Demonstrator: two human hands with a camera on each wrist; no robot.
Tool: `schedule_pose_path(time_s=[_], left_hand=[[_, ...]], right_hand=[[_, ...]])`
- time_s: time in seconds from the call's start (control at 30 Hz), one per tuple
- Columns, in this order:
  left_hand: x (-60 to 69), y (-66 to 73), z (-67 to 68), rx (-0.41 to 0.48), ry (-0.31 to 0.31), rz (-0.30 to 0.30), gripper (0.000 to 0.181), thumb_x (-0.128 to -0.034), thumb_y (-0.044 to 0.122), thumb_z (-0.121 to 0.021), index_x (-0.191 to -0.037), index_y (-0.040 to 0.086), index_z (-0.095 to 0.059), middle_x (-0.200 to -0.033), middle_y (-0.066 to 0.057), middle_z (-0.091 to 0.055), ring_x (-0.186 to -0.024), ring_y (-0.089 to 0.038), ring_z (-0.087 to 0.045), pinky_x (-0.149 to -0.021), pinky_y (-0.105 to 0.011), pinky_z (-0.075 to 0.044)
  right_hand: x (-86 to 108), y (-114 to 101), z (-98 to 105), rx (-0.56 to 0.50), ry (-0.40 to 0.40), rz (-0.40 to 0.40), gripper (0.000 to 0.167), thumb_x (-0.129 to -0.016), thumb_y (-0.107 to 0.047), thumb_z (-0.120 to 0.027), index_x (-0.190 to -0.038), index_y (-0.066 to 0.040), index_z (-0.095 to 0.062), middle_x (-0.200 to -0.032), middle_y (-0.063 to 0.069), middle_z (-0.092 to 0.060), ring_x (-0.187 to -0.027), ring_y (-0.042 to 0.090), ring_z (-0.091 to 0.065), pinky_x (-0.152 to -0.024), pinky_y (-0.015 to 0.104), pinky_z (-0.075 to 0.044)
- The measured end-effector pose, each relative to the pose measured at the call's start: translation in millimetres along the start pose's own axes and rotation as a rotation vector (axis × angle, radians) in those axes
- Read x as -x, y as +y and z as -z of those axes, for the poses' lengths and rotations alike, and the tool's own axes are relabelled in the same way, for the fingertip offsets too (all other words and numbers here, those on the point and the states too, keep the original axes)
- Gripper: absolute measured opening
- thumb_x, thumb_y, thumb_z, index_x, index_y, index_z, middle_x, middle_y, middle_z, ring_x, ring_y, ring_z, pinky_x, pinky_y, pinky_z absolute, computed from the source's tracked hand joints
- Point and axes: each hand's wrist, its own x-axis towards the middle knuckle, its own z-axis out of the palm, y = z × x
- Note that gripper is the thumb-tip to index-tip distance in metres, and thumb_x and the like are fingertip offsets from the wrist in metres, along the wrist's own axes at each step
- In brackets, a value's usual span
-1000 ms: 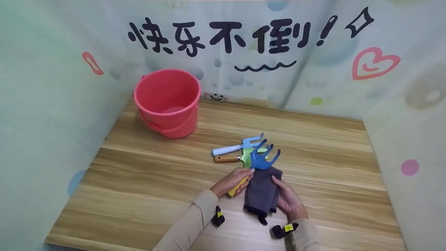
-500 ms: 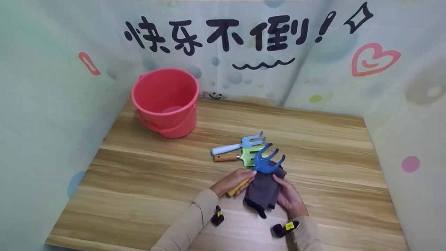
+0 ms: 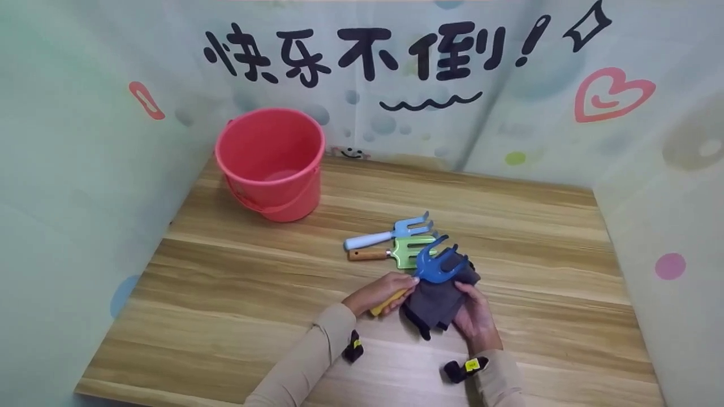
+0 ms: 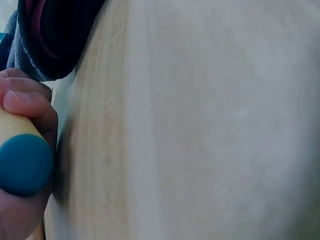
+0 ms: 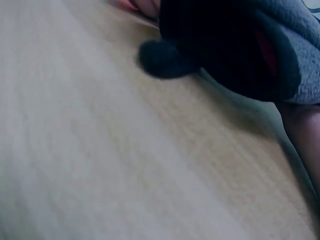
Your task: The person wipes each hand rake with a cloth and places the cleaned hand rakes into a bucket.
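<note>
In the head view the left hand (image 3: 390,291) grips the yellow handle of a blue-headed hand rake (image 3: 434,268), whose prongs lie over a dark grey cloth item (image 3: 435,305) with black edging. The right hand (image 3: 477,316) holds that cloth from its right side, thumb on top and the other fingers mostly hidden beneath. The left wrist view shows fingers (image 4: 30,102) curled round the handle, its teal end (image 4: 26,165) towards the camera. A dark tab (image 5: 167,59) hangs from the cloth (image 5: 310,60) in the right wrist view.
Just behind the hands lie a green fork (image 3: 406,253) with a brown wooden handle and a light blue rake (image 3: 369,241). A red bucket (image 3: 294,198) stands at the back left of the wooden table (image 3: 226,305), with printed curtains round three sides.
The cloth has shifted and tilted to the right, its top edge folding under the prongs. The right hand and the blue rake head have moved slightly right with it.
</note>
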Motion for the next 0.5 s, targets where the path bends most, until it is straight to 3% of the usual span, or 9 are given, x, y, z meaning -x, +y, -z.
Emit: schedule_pose_path(time_s=[0.23, 0.5], left_hand=[[-1.8, 2.4, 1.0, -0.061, -0.022, 0.032, 0.045, -0.0929, 0.051, -0.045, -0.070, 0.013, -0.045, -0.048, 0.002, -0.035, -0.035, -0.011, -0.031, -0.033, -0.025, -0.030], [-2.8, 5.4, 1.4, -0.142, -0.040, 0.070, 0.046, -0.0942, 0.051, -0.043, -0.071, 0.012, -0.046, -0.049, 0.003, -0.035, -0.034, -0.011, -0.031, -0.034, -0.024, -0.031]], right_hand=[[2.7, -1.8, 3.1, -0.194, -0.099, 0.126, 0.045, -0.101, -0.018, -0.016, -0.130, -0.008, -0.049, -0.134, 0.006, -0.052, -0.125, 0.018, -0.047, -0.108, 0.032, -0.035], [4.5, -5.0, 4.9, -0.288, -0.079, 0.177, 0.040, -0.100, -0.018, -0.025, -0.127, -0.007, -0.052, -0.133, 0.007, -0.054, -0.125, 0.019, -0.048, -0.109, 0.032, -0.034]])
